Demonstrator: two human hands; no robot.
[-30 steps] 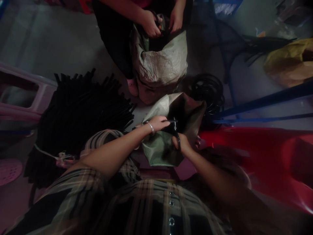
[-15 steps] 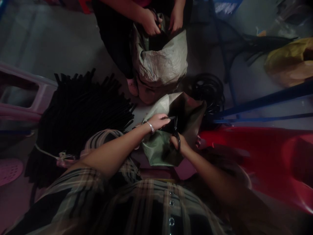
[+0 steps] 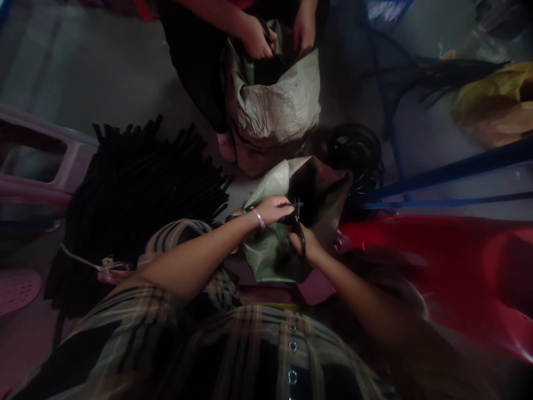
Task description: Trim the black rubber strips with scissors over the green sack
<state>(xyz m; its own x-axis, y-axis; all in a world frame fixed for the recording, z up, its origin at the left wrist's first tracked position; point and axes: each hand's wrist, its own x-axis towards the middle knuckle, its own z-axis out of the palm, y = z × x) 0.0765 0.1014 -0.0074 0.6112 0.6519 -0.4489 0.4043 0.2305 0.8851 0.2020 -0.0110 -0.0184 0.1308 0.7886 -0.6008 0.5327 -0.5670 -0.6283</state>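
Observation:
My left hand (image 3: 277,209), with a silver bracelet at the wrist, pinches a thin black strip (image 3: 298,205) whose end sticks out past the fingertips. My right hand (image 3: 307,243) is closed round the black handles of a pair of scissors (image 3: 303,241). The scissors' blades point away from me and meet the strip just beyond my left fingers. Both hands are over the mouth of a green-grey woven sack (image 3: 270,261), which stands open between my legs. Its inside is too dark to make out.
Opposite, a co-worker's hands (image 3: 258,41) hold orange-and-black scissors over a larger pale sack (image 3: 278,111). A big bundle of black strips (image 3: 145,178) lies at left beside a pink stool (image 3: 79,161). Coiled black tubing (image 3: 358,150), a blue bar (image 3: 458,172) and a red surface (image 3: 437,266) are at right.
My left hand has shifted slightly to the right. The scissor blades, spread before, have come closer together around the strip. The co-worker's hands have barely moved.

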